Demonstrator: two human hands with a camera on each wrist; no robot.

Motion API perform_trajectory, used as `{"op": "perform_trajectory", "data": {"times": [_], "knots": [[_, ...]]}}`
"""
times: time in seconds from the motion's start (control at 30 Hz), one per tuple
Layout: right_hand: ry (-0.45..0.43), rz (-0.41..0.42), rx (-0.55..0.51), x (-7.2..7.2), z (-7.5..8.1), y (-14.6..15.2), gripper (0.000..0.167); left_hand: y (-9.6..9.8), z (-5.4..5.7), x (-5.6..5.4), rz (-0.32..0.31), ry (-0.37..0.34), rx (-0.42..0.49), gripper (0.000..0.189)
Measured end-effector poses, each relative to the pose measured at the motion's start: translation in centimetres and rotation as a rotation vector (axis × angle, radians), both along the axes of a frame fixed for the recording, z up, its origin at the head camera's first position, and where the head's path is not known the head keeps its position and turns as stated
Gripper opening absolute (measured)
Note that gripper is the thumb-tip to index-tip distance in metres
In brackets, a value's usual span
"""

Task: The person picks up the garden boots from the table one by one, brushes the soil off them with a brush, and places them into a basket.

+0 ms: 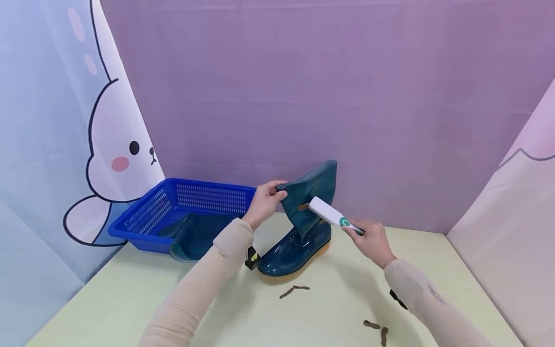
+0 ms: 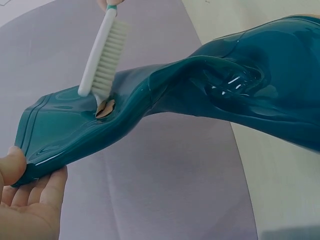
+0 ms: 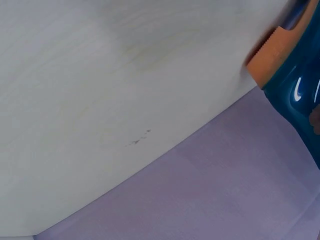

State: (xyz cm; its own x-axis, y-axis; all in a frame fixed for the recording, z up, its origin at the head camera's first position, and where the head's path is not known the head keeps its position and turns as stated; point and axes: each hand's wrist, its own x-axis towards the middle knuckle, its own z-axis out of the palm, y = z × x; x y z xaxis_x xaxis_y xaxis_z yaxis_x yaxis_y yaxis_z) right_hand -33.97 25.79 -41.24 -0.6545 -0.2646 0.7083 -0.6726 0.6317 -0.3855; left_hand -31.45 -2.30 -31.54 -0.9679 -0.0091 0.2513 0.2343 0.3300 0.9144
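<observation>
A glossy dark teal rubber boot (image 1: 292, 255) with a tan sole stands on the table, its shaft bent and flattened. My left hand (image 1: 265, 201) pinches the rim of the shaft, thumb on one side and fingers on the other in the left wrist view. My right hand (image 1: 370, 241) grips the handle of a white and green brush (image 1: 327, 212). Its pale bristles (image 2: 111, 57) touch or nearly touch a brown lump (image 2: 105, 109) stuck on the shaft. The right wrist view shows the boot's orange-tan heel (image 3: 277, 57), but not my right hand.
Left of the boot sits a blue plastic basket (image 1: 138, 237), with another dark teal boot-like piece (image 1: 201, 233) lying in it and over its front rim. Several brown strips (image 1: 287, 293) lie on the pale table (image 1: 321, 313). A purple cloth (image 1: 347, 96) hangs behind.
</observation>
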Motion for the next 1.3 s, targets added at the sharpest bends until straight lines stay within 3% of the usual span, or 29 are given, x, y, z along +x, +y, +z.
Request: {"op": "perform_trajectory", "data": {"times": [0.17,0.47,0.8,0.93,1.3], "knots": [[-0.040,-0.013,0.033,0.4,-0.3,0.3,0.026,-0.2,-0.2,0.0,0.004,-0.014,0.014,0.030],[-0.024,-0.041,0.060,0.5,0.7,1.1,0.026,-0.4,0.5,0.1,-0.009,0.002,0.022,0.031],[0.070,0.044,-0.085,0.8,2.7,-0.2,0.023,0.0,1.0,0.1,-0.028,-0.010,0.037,0.030],[0.076,0.063,-0.056,0.8,2.5,-1.0,0.024,0.0,1.0,0.1,-0.021,-0.012,0.047,0.029],[0.048,0.013,0.020,1.1,2.1,-1.1,0.024,0.0,1.7,0.2,-0.021,-0.026,0.039,0.030]]}}
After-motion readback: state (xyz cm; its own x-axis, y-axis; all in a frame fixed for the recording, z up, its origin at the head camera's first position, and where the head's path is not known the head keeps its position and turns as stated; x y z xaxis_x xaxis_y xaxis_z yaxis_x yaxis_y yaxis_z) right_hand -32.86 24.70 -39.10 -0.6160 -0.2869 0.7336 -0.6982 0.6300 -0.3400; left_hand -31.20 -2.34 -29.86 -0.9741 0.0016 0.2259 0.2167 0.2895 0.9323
